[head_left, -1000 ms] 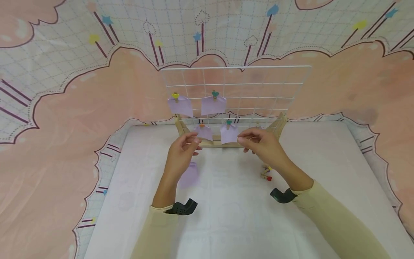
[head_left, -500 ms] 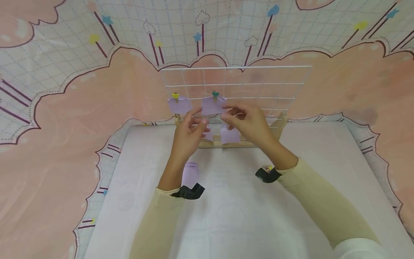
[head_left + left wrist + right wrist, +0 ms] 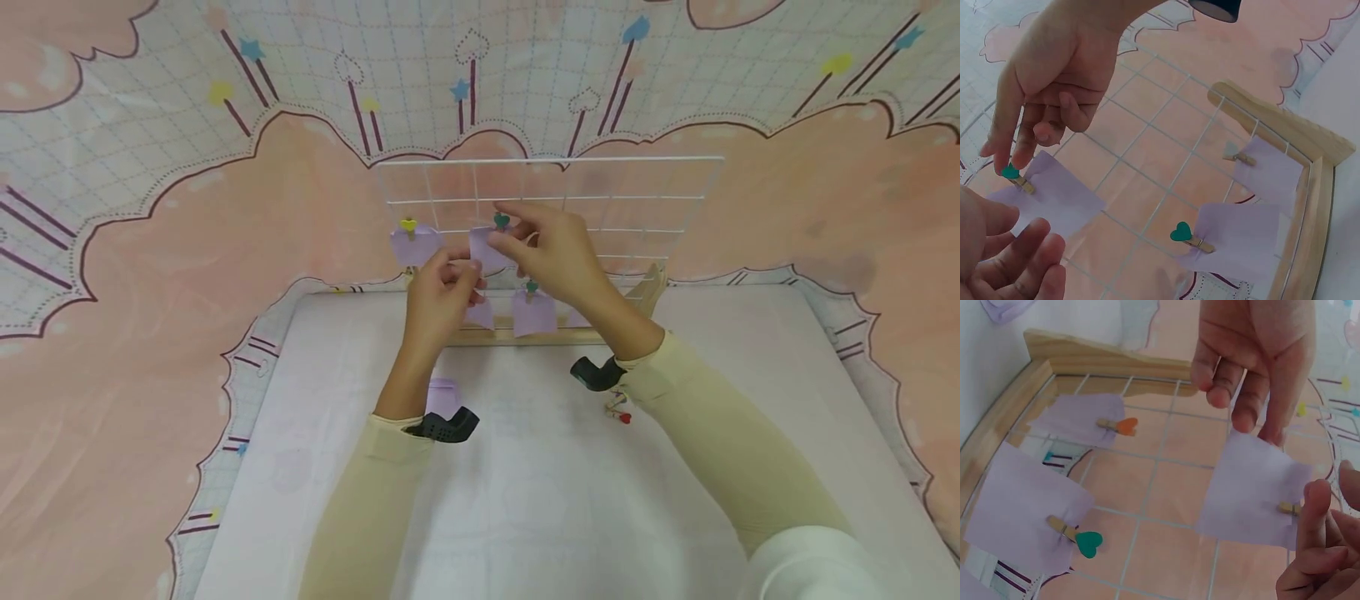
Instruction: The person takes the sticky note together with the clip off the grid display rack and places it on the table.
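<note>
A white wire grid rack [image 3: 645, 198] stands on a wooden base [image 3: 480, 337], with several purple paper notes clipped to it. My right hand [image 3: 558, 250] is at the upper middle note [image 3: 1247, 494], thumb and index finger apart around its wooden clothespin with a green heart [image 3: 502, 221]. In the left wrist view, a fingertip lies right at that heart [image 3: 1011, 170]. My left hand [image 3: 442, 296] is just below, loosely bent fingers at the note's lower left edge. To the left hangs another note [image 3: 416, 247] on a yellow heart clothespin [image 3: 408, 225].
Lower notes hang from an orange heart clothespin [image 3: 1125, 426], a green heart one [image 3: 1181, 231] and a pale one [image 3: 1230, 150]. On the white table [image 3: 525, 483] lie a purple paper piece [image 3: 442, 395] and several loose clothespins [image 3: 619, 412]. Patterned cloth [image 3: 172, 250] backs the table.
My right hand has moved up and left from the lower notes to the upper green heart clothespin. My left hand has risen and shifted right toward the same note.
</note>
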`<state>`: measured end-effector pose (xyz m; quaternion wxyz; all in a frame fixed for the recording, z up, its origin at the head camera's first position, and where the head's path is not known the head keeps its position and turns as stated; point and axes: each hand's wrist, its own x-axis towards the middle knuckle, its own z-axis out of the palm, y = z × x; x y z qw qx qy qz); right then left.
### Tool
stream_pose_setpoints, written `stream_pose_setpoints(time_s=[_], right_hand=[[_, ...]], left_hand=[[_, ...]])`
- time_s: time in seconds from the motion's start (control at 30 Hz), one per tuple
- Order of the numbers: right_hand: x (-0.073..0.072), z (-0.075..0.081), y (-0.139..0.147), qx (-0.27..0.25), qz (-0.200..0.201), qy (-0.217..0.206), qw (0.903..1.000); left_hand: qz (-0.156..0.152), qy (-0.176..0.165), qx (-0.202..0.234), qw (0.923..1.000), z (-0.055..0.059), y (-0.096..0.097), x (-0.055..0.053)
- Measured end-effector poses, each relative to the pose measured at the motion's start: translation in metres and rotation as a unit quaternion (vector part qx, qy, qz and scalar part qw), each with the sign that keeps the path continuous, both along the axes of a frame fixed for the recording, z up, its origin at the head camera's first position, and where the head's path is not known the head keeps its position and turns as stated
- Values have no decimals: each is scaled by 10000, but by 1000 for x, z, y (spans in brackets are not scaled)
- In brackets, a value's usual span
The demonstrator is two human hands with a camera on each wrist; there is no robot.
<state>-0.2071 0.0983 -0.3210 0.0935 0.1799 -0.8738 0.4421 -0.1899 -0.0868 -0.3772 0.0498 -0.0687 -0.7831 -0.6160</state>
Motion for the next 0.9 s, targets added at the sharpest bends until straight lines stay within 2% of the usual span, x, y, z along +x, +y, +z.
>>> stream_pose_setpoints(time_s=[0.13, 0.4, 0.5, 0.7, 0.9], right_hand=[[-4, 1, -2, 356, -10, 86, 9993], [-6, -1, -6, 408, -240, 353, 9983], [-6, -1, -9, 642, -371, 485, 9961], [-6, -3, -14, 1544, -740, 1100, 9791], [-7, -8, -15, 1740, -849, 1614, 9677]], left_hand=[[49, 47, -104, 9999, -1, 1, -4], [7, 259, -162, 9995, 1, 1, -7], [28, 320, -196, 9993, 1, 1, -8], [46, 399, -207, 9990, 0, 0, -9], [96, 438, -214, 9988, 1, -2, -10]])
